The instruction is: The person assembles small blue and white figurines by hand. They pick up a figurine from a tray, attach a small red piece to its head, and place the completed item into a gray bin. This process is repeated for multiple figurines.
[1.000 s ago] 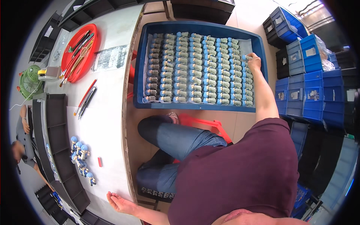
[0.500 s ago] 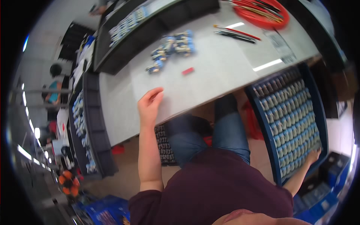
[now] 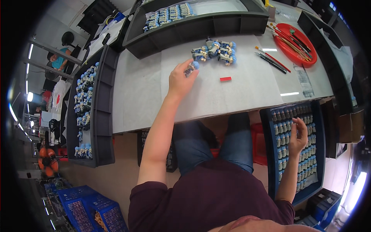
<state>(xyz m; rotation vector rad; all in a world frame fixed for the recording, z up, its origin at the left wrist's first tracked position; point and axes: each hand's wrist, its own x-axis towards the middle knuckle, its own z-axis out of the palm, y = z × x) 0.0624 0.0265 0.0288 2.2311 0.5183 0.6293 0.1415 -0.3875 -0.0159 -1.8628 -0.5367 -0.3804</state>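
Observation:
My left hand is over the worktable, its thumb and fingers closed round a small blue-haired figurine. Just beyond it, several similar figurines lie in a loose cluster on the white tabletop. A small red block rests to the right of that hand. At my right side, my right hand is raised above a dark blue crate, thumb and forefinger a little apart, with nothing visible between them. Rows of small figurines stand in that crate, partly hidden by my right hand and forearm.
A grey tray with more figurines spans the table's far side. Another grey tray stands at the left. Brushes lie near a red dish of brushes. Blue baskets are on the floor; a person is far left.
My left hand has moved forward and right to the cluster and taken hold of a figurine. My right hand has come up from the crate's near end towards its far end. The view has shifted.

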